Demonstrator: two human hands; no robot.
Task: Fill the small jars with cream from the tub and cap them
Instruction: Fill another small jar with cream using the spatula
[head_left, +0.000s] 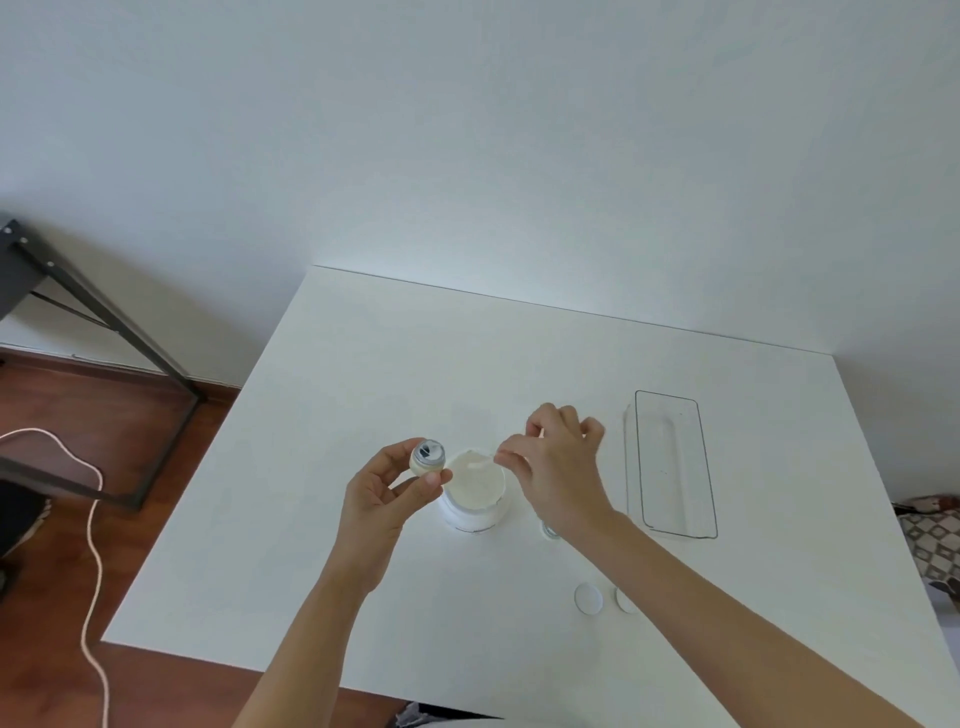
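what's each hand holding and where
Left hand grips a small jar by its sides. Right hand pinches a thin spatula by its upper end.

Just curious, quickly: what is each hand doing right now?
Left hand: holding a small jar in its fingers.
Right hand: pinching a thin white spatula over the cream tub.

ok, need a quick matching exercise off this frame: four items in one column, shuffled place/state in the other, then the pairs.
Items
1. small jar
2. cream tub
3. clear tray
4. white lids

Places/states
A. flat on the table, near edge
B. empty, right of the right hand
C. held in the left hand
D. open, standing between the hands

Pairs: 1-C, 2-D, 3-B, 4-A
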